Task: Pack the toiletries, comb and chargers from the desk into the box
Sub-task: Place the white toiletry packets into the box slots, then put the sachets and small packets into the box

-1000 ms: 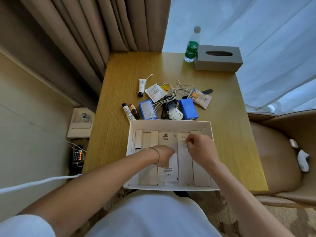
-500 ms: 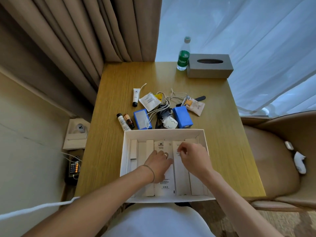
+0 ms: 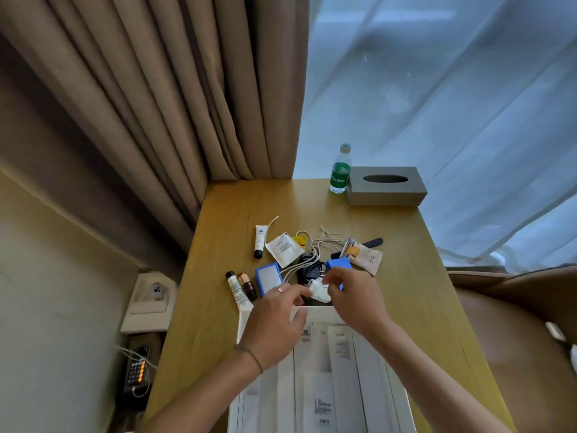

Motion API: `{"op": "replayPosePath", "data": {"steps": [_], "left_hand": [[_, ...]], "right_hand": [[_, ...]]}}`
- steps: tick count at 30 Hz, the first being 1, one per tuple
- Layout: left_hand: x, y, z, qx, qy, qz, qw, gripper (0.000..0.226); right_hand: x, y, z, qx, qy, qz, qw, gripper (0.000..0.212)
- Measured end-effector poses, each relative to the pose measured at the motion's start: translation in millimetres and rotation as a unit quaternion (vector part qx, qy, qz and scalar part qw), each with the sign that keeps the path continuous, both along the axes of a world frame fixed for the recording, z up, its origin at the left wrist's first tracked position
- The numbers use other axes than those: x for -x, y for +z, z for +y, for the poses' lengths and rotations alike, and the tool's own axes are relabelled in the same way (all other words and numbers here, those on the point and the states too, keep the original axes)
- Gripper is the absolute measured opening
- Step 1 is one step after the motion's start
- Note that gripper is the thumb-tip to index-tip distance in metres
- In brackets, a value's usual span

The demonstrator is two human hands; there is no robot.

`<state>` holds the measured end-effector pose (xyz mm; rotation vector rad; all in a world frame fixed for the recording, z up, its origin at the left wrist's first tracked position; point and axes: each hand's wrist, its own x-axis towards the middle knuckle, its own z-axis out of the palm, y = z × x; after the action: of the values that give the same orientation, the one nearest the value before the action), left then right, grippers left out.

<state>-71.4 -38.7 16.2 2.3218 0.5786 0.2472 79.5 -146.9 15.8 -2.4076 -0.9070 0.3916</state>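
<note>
The open white box (image 3: 241, 321) lies at the desk's near edge with several flat white packets inside. Beyond it is the pile: a white charger (image 3: 319, 292), black charger (image 3: 307, 269), pale cables (image 3: 324, 242), two blue boxes (image 3: 268, 278) (image 3: 339, 264), a white tube (image 3: 260, 240), a sachet (image 3: 284, 250), two small bottles (image 3: 239, 290) (image 3: 248, 284), a black comb (image 3: 373, 243) and a kraft pouch (image 3: 366, 257). My right hand (image 3: 354, 300) pinches the white charger from the right. My left hand (image 3: 278, 320) has its fingers spread, a fingertip at the charger's left side.
A green-labelled water bottle (image 3: 339, 170) and a grey tissue box (image 3: 385, 185) stand at the desk's far right. Curtains hang behind. A brown chair (image 3: 515, 323) is on the right. A wall socket (image 3: 156, 292) and a phone (image 3: 137, 370) are down on the left.
Both hands have left the box's inside and moved forward over its far wall to the white charger. The view has tilted up, showing more curtain.
</note>
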Motion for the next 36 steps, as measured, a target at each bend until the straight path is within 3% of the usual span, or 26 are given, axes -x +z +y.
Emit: {"op": "replayPosePath", "data": {"steps": [8, 12, 18, 25, 28, 31, 34, 36], "left_hand": [[-14, -17, 73, 0.063, 0.135, 0.048, 0.988, 0.021], [-24, -31, 97, 0.05, 0.171, 0.067, 0.982, 0.02], [-26, -54, 108, 0.044, 0.158, 0.092, 0.982, 0.019], [-21, -69, 111, 0.032, 0.148, 0.097, 0.984, 0.017], [-24, -73, 112, 0.029, 0.141, 0.1, 0.985, 0.019], [-29, -71, 110, 0.035, 0.132, 0.101, 0.985, 0.019], [-36, -71, 112, 0.052, 0.127, 0.111, 0.984, 0.021], [-42, -73, 113, 0.067, 0.133, 0.124, 0.981, 0.021]], "right_hand": [[-42, -30, 89, 0.036, 0.002, 0.04, 0.999, 0.028], [-56, -56, 122, 0.087, 0.034, 0.028, 0.995, 0.031], [-63, -87, 171, 0.103, 0.069, -0.002, 0.992, 0.039], [-57, -118, 196, 0.216, 0.078, -0.046, 0.972, 0.076], [-60, -122, 196, 0.17, 0.034, -0.002, 0.985, 0.089], [-62, -119, 193, 0.096, -0.014, 0.044, 0.994, 0.083], [-71, -108, 185, -0.001, -0.091, 0.187, 0.978, 0.06], [-78, -94, 176, -0.091, -0.153, 0.306, 0.935, 0.031]]}}
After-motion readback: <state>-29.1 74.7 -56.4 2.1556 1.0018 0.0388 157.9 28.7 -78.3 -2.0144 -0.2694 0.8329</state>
